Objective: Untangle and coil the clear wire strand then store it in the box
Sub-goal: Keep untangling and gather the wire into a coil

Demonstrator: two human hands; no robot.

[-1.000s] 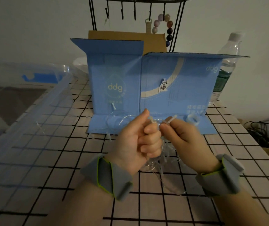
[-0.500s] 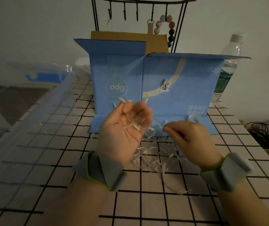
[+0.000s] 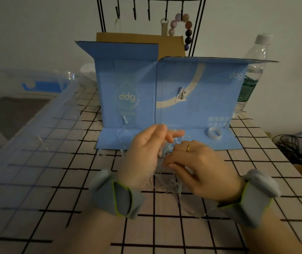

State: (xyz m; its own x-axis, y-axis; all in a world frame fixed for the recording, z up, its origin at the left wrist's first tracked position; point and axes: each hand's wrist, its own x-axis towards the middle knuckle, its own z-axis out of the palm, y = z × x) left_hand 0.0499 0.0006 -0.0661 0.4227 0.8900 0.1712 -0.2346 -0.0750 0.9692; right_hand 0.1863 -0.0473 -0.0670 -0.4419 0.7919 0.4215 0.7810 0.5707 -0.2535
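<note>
Both hands meet just above the checked tablecloth (image 3: 36,180), in front of the blue box (image 3: 164,88). The left hand (image 3: 144,154) is turned palm inward with its fingers loosely bent and parted, and the tangle of clear wire (image 3: 166,151) lies across them; whether they press on it cannot be told. The right hand (image 3: 199,165), wearing a gold ring (image 3: 188,148), has its thumb and fingers curled in toward the tangle and appears to pinch some of it. Loose ends of the wire hang down between the wrists and trail onto the cloth. Each wrist carries a grey band with a yellow-green edge.

The box stands upright with its top flaps spread and a lower flap lying flat on the cloth toward the person. On that flap, to the right of the hands, sits a small white ring of tape (image 3: 214,133). A short clear strand dangles on the box front by the "ddg" mark.

A clear plastic bin (image 3: 42,99) with a blue clip lies to the left. Behind the box rises a black hook rack (image 3: 150,8) holding a string of beads (image 3: 185,28). A water bottle (image 3: 252,70) stands at the box's right rear corner, and dark cables (image 3: 293,145) lie off the table's right edge.
</note>
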